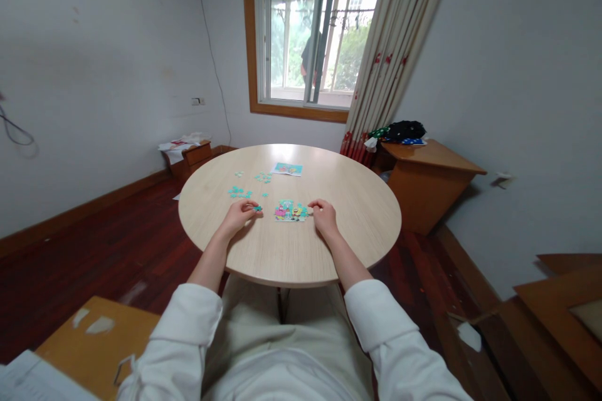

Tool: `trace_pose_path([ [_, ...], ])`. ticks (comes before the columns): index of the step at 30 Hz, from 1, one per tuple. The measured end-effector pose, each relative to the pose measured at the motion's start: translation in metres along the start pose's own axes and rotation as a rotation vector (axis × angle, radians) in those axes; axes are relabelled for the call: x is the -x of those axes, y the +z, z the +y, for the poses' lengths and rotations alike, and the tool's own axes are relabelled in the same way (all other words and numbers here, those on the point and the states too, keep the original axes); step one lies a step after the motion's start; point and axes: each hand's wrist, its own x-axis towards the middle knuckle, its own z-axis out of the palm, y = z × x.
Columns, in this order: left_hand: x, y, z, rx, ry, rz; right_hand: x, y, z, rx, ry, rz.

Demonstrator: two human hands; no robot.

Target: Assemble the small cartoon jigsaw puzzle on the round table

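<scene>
Jigsaw puzzle (pixel 288 212), head view: partly assembled, flat on the round worktop (pixel 364 200), between the hands. Its long axis appears to run crosswise, from one hand toward the other. Left hand (pixel 239 216): thumb and fingertips pinched on a teal puzzle piece (pixel 258 208), apart from the puzzle's left edge. Right hand (pixel 324 215) is nearer, fingers curled at the right edge; cannot tell whether it grips a piece. Loose pieces (pixel 241 193) lie just beyond the left hand; printed picture sheet (pixel 288 169) beyond the puzzle.
</scene>
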Motion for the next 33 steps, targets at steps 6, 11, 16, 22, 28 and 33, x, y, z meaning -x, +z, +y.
trace_pose_path([
  [6,0.000,0.000,0.000,-0.024,-0.031,-0.004,0.001,-0.001,-0.003,-0.002,0.001,0.003],
  [11,-0.001,0.000,0.000,-0.029,-0.045,-0.011,0.001,0.000,-0.002,-0.008,0.002,0.004],
  [16,-0.001,0.001,0.000,-0.024,-0.016,-0.011,0.000,-0.001,-0.002,-0.002,0.017,0.002],
  [22,0.000,0.004,0.002,-0.049,0.007,0.014,0.000,-0.002,-0.005,-0.015,0.013,0.001],
  [28,-0.006,0.014,-0.004,-0.047,0.010,0.056,0.001,-0.002,-0.006,-0.041,0.025,0.010],
  [33,-0.012,0.046,-0.004,-0.083,0.038,0.032,0.001,-0.001,-0.006,-0.076,-0.008,-0.027],
])
